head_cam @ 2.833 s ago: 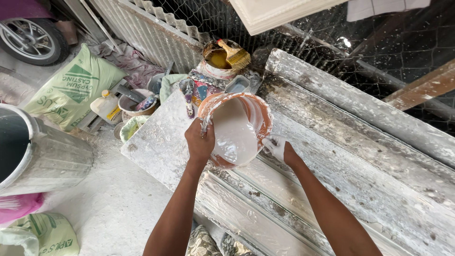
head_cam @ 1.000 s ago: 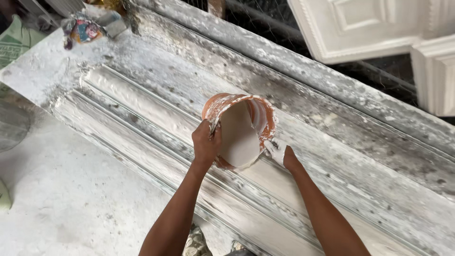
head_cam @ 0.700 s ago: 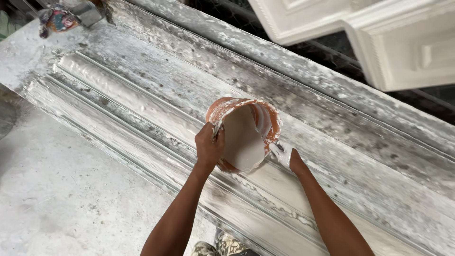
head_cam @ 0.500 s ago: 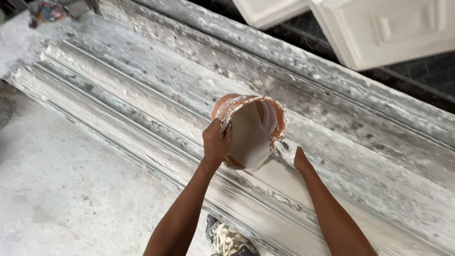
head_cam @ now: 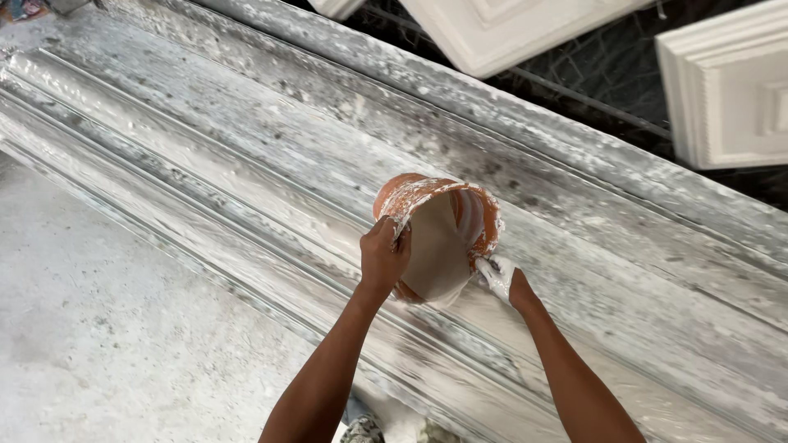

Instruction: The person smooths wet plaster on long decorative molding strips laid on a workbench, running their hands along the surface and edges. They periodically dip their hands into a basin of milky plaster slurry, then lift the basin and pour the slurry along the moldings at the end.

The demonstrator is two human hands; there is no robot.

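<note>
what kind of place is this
Probably a plaster moulding workshop. A long grooved mould caked in white plaster fills the view, white cast panels lean behind it, and the left hand tips an orange bucket of wet plaster.

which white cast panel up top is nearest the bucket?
The middle one, tilted, directly above the orange bucket that the left hand grips. The stepped square panel sits off at the right edge; the third barely shows.
</note>
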